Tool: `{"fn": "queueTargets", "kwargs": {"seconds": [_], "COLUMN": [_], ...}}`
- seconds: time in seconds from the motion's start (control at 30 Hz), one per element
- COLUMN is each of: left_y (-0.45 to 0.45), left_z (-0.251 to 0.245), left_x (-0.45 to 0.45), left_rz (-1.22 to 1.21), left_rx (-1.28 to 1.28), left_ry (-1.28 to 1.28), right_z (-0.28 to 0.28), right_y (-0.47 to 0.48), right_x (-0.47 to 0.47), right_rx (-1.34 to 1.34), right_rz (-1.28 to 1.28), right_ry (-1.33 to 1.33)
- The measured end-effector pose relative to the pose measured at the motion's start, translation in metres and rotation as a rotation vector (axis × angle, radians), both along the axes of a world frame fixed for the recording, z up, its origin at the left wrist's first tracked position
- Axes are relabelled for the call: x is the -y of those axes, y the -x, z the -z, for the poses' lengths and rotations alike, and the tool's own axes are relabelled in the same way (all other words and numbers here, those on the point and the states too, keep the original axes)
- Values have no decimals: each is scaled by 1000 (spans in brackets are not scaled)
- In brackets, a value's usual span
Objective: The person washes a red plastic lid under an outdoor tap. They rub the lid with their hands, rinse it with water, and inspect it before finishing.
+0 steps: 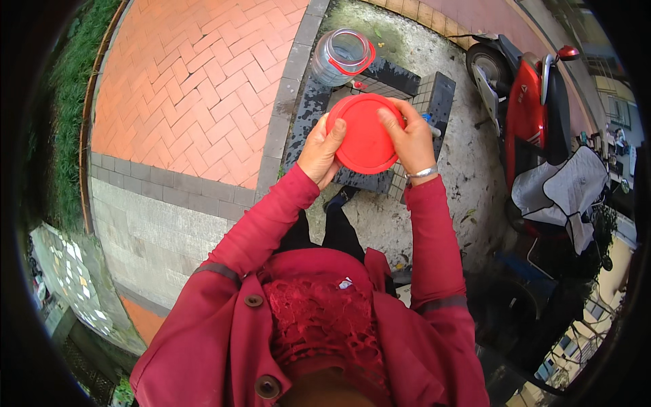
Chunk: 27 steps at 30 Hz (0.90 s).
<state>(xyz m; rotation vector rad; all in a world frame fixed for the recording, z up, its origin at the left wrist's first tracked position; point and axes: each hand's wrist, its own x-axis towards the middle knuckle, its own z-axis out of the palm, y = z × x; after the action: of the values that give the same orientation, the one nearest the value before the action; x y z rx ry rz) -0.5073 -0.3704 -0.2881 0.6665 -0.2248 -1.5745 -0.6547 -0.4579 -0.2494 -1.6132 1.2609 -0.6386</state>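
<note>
A round red plastic lid (363,137) is held up in front of me between both hands. My left hand (324,147) grips its left edge, thumb on the top face and fingers underneath. At the right edge, my right hand (411,135) has its thumb pressed on the face while the fingers curl behind the rim. Beyond the lid, a clear plastic jar (325,58) with a red carrying handle (367,63) stands with its mouth uncovered on the dark wet ledge (310,107) of a tiled outdoor basin. The lid and hands hide much of the basin.
Inside the basin lies a small red object (360,85). A blue-handled tap or pipe (430,122) shows past my right hand. Red scooter (531,107) with a silver cover (564,191) is parked at the right. Brick paving (198,86) spreads to the left, bordered by grass (76,102).
</note>
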Motion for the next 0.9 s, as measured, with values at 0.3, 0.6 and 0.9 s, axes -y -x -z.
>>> {"fn": "queueTargets", "kwargs": {"seconds": [0.3, 0.6, 0.9], "left_y": [-24, -23, -11], "left_z": [7, 23, 42], "left_x": [5, 15, 12], "left_rz": [107, 197, 191], "left_rx": [5, 47, 22], "left_ry": [11, 84, 93], "right_z": [8, -1, 16], "right_y": [-9, -28, -23], "right_x": [-11, -24, -14], "right_rx": [-67, -289, -175], "right_rz": [19, 124, 255], "right_ry": [164, 363, 126]}}
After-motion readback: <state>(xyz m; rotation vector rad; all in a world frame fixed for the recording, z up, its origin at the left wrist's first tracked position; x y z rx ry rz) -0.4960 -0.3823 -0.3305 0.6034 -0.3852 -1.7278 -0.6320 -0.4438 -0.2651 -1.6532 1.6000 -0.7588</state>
